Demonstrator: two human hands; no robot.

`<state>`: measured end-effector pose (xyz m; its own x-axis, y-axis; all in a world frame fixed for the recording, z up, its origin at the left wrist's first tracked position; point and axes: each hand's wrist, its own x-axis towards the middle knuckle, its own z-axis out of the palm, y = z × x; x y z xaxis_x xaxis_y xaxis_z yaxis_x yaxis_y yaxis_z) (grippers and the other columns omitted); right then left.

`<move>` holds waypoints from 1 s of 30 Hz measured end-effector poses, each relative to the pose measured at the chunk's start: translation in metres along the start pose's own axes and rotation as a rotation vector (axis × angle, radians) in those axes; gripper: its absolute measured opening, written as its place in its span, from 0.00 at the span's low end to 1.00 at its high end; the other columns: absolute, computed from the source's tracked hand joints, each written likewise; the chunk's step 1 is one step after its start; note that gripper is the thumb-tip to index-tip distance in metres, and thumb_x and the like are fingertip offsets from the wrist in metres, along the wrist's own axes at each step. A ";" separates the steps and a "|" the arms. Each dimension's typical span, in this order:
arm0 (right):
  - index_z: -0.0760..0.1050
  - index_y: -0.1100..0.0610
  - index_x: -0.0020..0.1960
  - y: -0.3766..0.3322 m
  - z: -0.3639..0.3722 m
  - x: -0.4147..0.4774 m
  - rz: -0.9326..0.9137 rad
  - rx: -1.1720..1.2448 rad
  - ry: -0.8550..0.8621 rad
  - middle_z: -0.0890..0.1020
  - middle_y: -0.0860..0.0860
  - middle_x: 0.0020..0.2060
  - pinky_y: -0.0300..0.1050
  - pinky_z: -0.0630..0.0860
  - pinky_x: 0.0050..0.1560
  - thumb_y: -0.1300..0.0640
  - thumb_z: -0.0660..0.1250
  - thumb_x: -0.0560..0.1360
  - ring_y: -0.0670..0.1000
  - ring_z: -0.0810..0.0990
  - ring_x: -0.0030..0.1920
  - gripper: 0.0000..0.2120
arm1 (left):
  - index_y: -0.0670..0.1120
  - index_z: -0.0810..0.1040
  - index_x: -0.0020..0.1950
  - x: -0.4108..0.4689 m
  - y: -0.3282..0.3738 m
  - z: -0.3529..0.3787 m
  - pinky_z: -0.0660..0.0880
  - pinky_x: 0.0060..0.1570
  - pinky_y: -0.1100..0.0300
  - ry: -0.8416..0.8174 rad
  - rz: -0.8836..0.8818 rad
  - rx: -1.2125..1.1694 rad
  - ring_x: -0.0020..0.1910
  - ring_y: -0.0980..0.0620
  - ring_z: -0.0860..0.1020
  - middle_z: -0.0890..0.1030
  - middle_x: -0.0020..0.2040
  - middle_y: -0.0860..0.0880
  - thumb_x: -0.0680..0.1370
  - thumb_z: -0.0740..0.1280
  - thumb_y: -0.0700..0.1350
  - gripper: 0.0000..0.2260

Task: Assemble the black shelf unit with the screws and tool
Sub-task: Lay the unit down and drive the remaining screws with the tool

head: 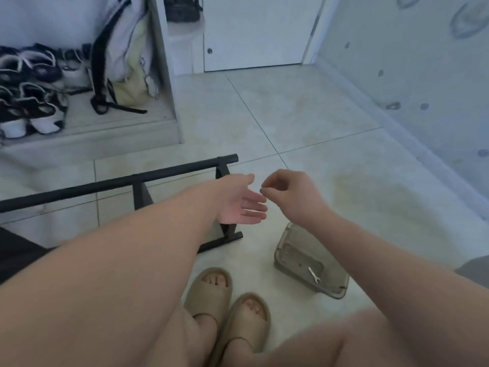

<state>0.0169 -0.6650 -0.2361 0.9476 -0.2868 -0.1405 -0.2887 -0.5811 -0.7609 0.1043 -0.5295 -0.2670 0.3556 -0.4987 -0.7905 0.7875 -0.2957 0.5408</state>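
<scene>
— Shelf frame (119,182): where's it at?
— On the floor tiles, left of centre, partly behind the left forearm. Thin black metal tube, so prob. light, stiff, a bit slick. Best held by the top rail near a bracket.
— Hands?
— Left hand (242,201) flat, palm up, holding nothing. Right hand (291,197) pinches a tiny grey bit over that palm, likely a screw (262,191), though it's too small to be sure. Easy to drop; it'd roll on tile.
— Anything in the way?
— Clear box (296,250) w/ small wrench (314,274) under the right arm, slippers (209,290) just below. Shoes (29,102) and backpack (124,49) well off left.
</scene>
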 end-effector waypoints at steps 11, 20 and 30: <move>0.83 0.53 0.41 -0.039 0.018 0.011 0.036 -0.015 0.076 0.81 0.44 0.33 0.38 0.71 0.33 0.57 0.67 0.76 0.45 0.76 0.33 0.08 | 0.38 0.78 0.44 -0.047 -0.007 -0.043 0.68 0.22 0.67 0.170 0.047 -0.235 0.28 0.54 0.74 0.78 0.38 0.45 0.85 0.56 0.43 0.17; 0.77 0.53 0.65 0.018 0.047 0.060 0.070 -0.448 -0.314 0.80 0.50 0.61 0.44 0.71 0.53 0.53 0.67 0.79 0.52 0.77 0.58 0.15 | 0.38 0.75 0.56 -0.004 -0.002 -0.078 0.75 0.36 0.64 0.407 0.115 -0.050 0.43 0.52 0.79 0.78 0.49 0.42 0.83 0.47 0.29 0.17; 0.82 0.52 0.58 0.046 0.062 0.100 -0.072 -0.547 -0.539 0.83 0.50 0.46 0.42 0.72 0.42 0.41 0.68 0.79 0.51 0.79 0.47 0.16 | 0.44 0.77 0.58 0.059 0.006 -0.072 0.80 0.57 0.46 0.470 0.261 0.587 0.51 0.41 0.83 0.82 0.53 0.40 0.80 0.60 0.32 0.11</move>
<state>0.1072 -0.6735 -0.3245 0.8618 0.0951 -0.4983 -0.1173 -0.9183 -0.3781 0.1660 -0.5021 -0.3306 0.7702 -0.2536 -0.5852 0.3022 -0.6629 0.6850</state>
